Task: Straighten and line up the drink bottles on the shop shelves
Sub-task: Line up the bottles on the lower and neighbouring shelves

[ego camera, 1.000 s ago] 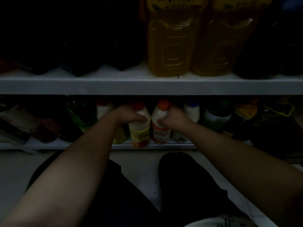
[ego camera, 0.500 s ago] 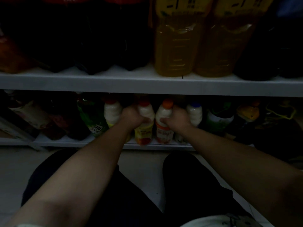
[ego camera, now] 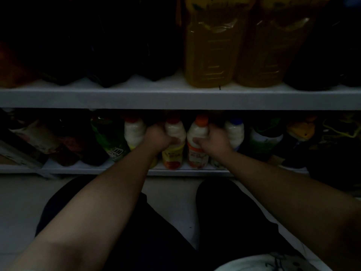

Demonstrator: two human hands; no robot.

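On the bottom shelf [ego camera: 93, 169] stand milky drink bottles side by side. My left hand [ego camera: 158, 136] grips the red-capped bottle with the yellow label [ego camera: 174, 151]. My right hand [ego camera: 214, 140] grips the orange-capped bottle with the orange label [ego camera: 196, 151]. Both bottles stand upright and close together at the shelf's front edge. Another white bottle with a red cap [ego camera: 133, 132] stands to the left, and a blue-capped white bottle [ego camera: 235, 131] to the right, partly hidden by my right hand.
A green bottle [ego camera: 109, 139] and dark packets sit further left on the bottom shelf; dark and green bottles fill the right. The upper shelf [ego camera: 175, 98] carries two big yellow bottles [ego camera: 211, 51] and dark bottles. My knees are on the pale floor below.
The view has shifted slightly; the shelves sit a little lower and more to the right in frame. Both hands keep their grip on the same two bottles, which stay upright.
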